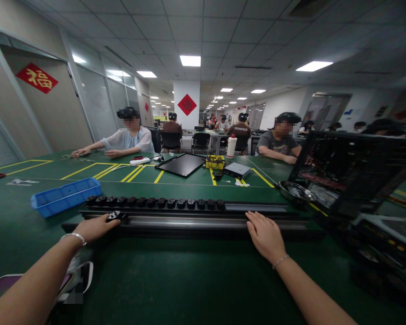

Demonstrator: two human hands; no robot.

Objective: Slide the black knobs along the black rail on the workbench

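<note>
A long dark metal rail (186,222) lies crosswise on the green table in front of me. At its left end my left hand (96,227) is closed, thumb and fingers around a small black module (115,216) with a pale patterned top. My right hand (266,234) lies over the right part of the rail, fingers stretched out and resting on its edge. Just behind runs a second black rail (257,207) carrying a row of several black socket-like modules (171,203). The underside of my left hand's grip is hidden.
A blue plastic bin (66,196) stands at the left. At the right are a metal bowl (297,191), an upright computer case (355,167) and a power supply unit (389,239). Farther back lie a black panel (180,164) and a grey box (237,170). Two people sit across the table.
</note>
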